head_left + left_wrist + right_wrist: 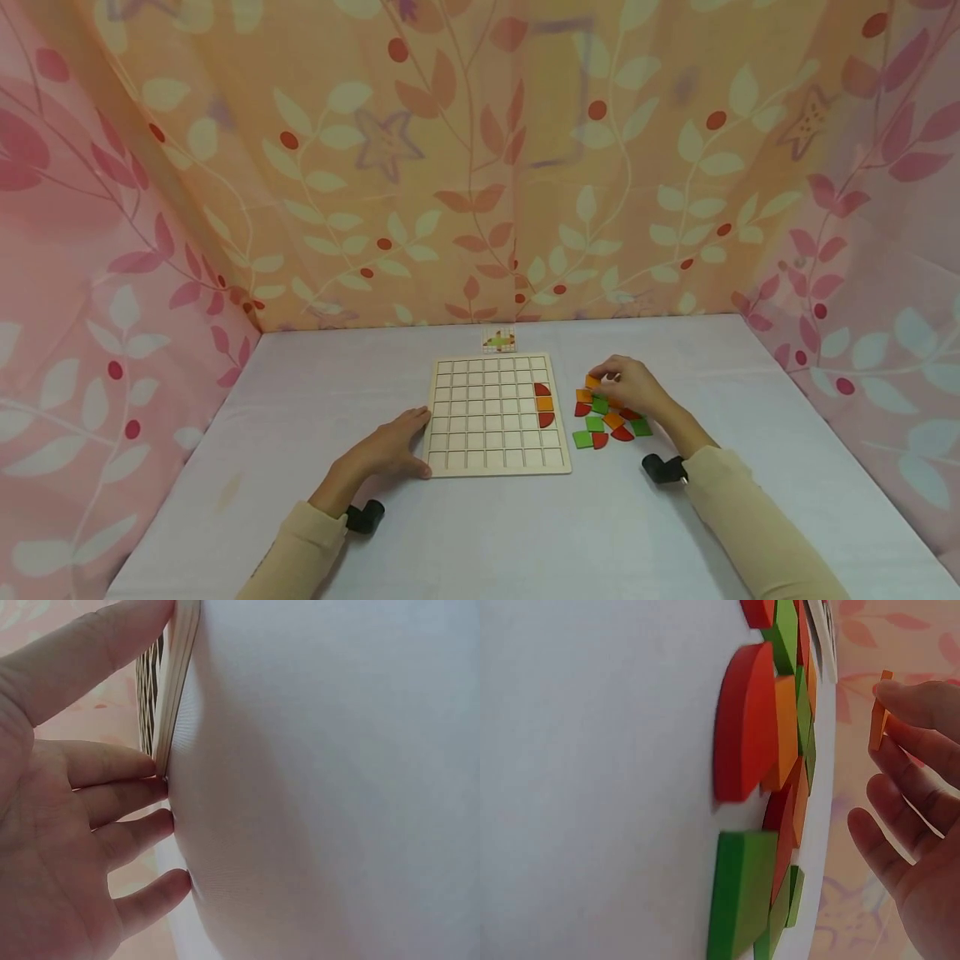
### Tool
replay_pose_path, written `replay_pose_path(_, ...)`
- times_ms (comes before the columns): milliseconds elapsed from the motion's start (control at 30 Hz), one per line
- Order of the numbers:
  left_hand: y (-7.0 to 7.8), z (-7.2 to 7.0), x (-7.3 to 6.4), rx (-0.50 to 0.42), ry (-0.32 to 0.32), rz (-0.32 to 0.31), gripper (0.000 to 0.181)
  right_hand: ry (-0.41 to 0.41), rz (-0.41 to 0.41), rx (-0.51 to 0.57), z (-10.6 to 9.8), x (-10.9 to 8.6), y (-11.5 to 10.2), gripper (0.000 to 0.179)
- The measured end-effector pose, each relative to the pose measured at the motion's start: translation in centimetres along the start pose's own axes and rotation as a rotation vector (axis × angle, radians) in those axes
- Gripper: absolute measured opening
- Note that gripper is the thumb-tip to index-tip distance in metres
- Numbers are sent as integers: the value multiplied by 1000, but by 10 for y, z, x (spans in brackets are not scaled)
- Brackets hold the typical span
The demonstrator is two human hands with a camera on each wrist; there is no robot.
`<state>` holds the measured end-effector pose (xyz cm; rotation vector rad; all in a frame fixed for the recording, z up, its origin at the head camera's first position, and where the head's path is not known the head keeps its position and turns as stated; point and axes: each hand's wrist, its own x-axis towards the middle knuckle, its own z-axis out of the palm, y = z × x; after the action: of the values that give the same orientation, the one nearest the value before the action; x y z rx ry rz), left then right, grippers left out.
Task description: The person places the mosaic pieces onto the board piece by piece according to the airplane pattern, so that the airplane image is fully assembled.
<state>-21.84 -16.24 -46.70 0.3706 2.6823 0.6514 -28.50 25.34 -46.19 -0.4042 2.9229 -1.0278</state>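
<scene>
Pose, right hand: I read the right hand (pixel 633 387) over the far side of the loose tiles (pixel 600 406), back upward, forearm slanting in from the lower right.
Pinch: thumb on one face, nearest fingertips on the other, with an orange tile (pixel 879 720) between; the gap is only as wide as the tile is thick.
Right, outer fingers: half bent, slightly spread, holding nothing else that I can see.
Tile position: edge-on to me in the right wrist view, apart from the pile and set against the patterned curtain (pixel 847 900). Exact height: I cannot tell.
Pose, left hand: the left hand (pixel 386 446) sits at the left edge of the grid board (pixel 495 437), forearm rising from the lower left.
Left, fingers: relaxed and spread, nothing gripped. I see the thumb at the near left corner and the fingertips farther up the edge; in the left wrist view the ring and little fingertips meet the white cloth (pixel 360 787).
Board: flat, between the two hands, just left of the pile.
Rightmost column: red piece (pixel 542 389), orange square (pixel 544 403), second red piece (pixel 546 420), stacked in line.
Pile: red, green and orange, some touching.
Card: small picture card (pixel 498 339), just beyond the board's far edge.
Sleeves: beige sleeves (pixel 750 525) on both forearms.
</scene>
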Motion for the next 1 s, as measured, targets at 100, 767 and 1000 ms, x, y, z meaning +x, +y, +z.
replay_pose_path(100, 0, 0, -1, -7, 2, -3, 100, 2, -33, -10, 2, 2, -5, 24)
replay_pose_path(767, -3, 2, 0, -5, 7, 4, 100, -92, -62, 53, 30, 17, -40, 25)
replay_pose_path(1000, -1, 1, 0, 8, 10, -3, 100, -123, -96, 28, 39, 20, -51, 24)
